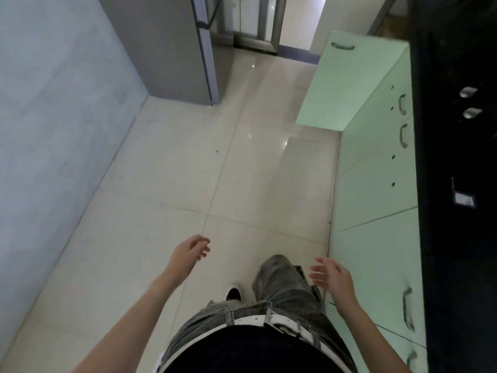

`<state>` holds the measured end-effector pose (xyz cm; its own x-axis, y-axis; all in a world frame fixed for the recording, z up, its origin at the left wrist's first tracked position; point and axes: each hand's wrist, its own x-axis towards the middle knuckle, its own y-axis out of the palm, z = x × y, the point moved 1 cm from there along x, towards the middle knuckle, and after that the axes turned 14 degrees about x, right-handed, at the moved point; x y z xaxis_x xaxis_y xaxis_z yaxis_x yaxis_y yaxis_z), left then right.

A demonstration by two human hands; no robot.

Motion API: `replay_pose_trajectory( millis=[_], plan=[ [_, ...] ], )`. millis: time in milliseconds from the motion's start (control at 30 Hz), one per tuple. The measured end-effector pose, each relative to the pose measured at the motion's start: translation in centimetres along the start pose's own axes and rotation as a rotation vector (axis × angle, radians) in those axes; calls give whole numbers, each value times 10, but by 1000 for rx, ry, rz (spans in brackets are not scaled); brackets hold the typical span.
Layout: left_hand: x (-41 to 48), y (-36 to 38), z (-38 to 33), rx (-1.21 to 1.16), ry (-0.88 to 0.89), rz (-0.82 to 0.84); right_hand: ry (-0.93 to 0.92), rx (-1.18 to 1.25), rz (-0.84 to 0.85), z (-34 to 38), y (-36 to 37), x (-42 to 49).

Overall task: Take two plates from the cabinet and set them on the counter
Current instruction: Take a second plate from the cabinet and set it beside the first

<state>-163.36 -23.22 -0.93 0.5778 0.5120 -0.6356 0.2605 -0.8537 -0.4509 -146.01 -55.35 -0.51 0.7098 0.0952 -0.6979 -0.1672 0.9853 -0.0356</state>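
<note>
Pale green base cabinets (pixel 376 184) run along the right under a black counter (pixel 457 238). One cabinet door (pixel 349 84) at the far end stands swung out over the floor; its inside is hidden from here. No plates are in sight. My left hand (pixel 192 250) hangs over the tiled floor with loosely curled fingers and holds nothing. My right hand (pixel 332 277) is held out near the closest cabinet front, fingers spread, also with nothing in it.
A grey refrigerator (pixel 172 49) stands at the far left beside a pale blue wall (pixel 53 117). A doorway (pixel 255 28) lies beyond. Two metal knobs (pixel 469 102) and a small white item (pixel 464 199) sit on the counter. The beige tiled floor (pixel 215 170) forms a narrow aisle.
</note>
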Motion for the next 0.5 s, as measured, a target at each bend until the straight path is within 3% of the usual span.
replay_pose_trajectory(
  millis=[167,300,500],
  plan=[
    [98,5,-84,-11,37,48,-8,-25,-27,52,12,84],
    [164,-2,-143,-50,-31,14,-2,-29,4,129,38,165],
    [241,-44,-214,-136,-130,-85,-19,-103,155,264,122,274]
  ],
)
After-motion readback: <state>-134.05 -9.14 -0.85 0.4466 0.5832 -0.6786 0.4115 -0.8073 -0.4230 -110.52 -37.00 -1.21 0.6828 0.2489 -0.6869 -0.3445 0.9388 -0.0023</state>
